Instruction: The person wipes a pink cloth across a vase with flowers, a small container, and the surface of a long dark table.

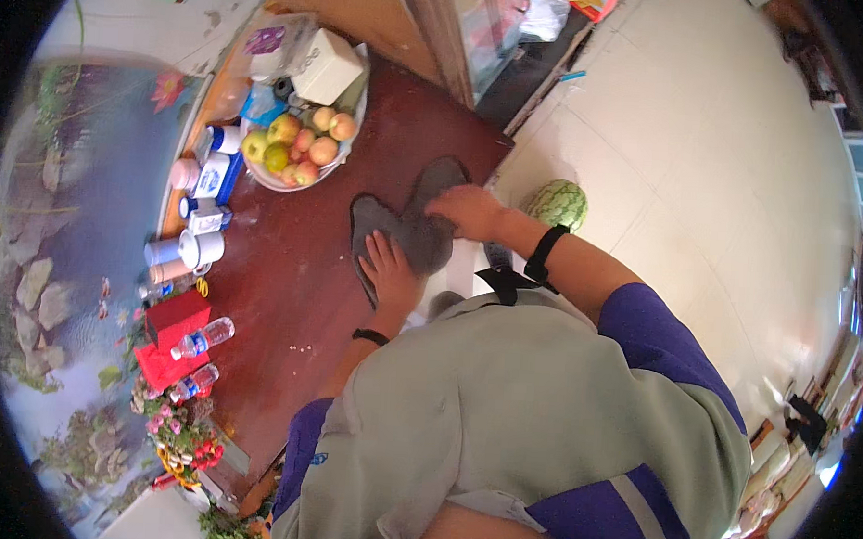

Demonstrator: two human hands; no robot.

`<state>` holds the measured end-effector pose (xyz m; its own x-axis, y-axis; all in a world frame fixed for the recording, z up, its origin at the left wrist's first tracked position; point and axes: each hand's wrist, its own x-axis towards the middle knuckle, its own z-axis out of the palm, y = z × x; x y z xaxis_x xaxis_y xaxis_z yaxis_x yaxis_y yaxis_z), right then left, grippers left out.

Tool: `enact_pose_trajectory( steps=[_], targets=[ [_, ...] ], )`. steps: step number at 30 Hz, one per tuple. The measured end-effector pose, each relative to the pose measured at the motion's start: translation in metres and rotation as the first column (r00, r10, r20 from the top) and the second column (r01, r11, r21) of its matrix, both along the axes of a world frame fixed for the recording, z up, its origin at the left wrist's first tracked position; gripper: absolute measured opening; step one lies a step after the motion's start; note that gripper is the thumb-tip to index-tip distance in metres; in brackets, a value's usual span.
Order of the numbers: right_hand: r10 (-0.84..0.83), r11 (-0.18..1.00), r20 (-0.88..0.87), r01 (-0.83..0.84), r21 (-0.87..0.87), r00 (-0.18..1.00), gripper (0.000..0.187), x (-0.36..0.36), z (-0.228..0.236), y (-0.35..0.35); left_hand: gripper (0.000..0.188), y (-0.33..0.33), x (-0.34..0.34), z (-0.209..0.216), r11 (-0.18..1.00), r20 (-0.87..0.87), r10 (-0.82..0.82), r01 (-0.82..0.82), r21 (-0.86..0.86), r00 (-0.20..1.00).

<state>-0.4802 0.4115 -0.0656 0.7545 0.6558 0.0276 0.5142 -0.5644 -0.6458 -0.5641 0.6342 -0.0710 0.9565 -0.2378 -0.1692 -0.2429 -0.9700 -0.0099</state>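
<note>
Dark grey, flat pieces with rounded ends, shaped like shoe insoles, lie on the dark red table. My left hand [393,271] rests on the left insole-shaped piece [366,218], fingers stretched out and slightly apart. The right insole-shaped piece [442,177] slants away toward the far edge, and its near end overlaps or touches the left one. My right hand [471,211] is at the right piece's side, with fingers curled down and closed on it. The fingertips' exact grip is partly hidden. Both wrists wear black bands.
A bowl of fruit [272,179] and a white box [327,67] stand at the far left. Along the left wall are cups [201,249], red boxes [178,318], plastic bottles [204,339] and flowers [170,422]. A watermelon [559,204] lies on the tiled floor right of the table [283,359].
</note>
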Motion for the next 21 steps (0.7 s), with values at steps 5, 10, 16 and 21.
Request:
enact_pose_trajectory(
  steps=[5, 10, 16, 21],
  targets=[
    [-0.185, 0.982, -0.039, 0.186, 0.028, 0.982, 0.051, 0.024, -0.004, -0.066, 0.073, -0.064, 0.057, -0.002, 0.978, -0.007, -0.18, 0.178, -0.104, 0.984],
    [-0.46, 0.884, -0.077, 0.45, -0.125, 0.884, 0.045, 0.036, 0.007, -0.084, 0.067, -0.102, 0.092, 0.008, 0.944, -0.022, -0.281, 0.272, -0.188, 0.96],
    [-0.42, 0.875, 0.098, 0.431, -0.22, 0.902, 0.038, 0.013, 0.014, -0.02, 0.065, -0.057, 0.063, 0.012, 0.941, 0.001, -0.277, 0.271, -0.201, 0.961],
    [-0.054, 0.998, -0.075, 0.056, 0.027, 0.996, 0.043, -0.021, 0.011, 0.043, 0.059, 0.022, -0.002, 0.006, 0.963, -0.018, -0.15, 0.142, -0.229, 0.989]
  ],
)
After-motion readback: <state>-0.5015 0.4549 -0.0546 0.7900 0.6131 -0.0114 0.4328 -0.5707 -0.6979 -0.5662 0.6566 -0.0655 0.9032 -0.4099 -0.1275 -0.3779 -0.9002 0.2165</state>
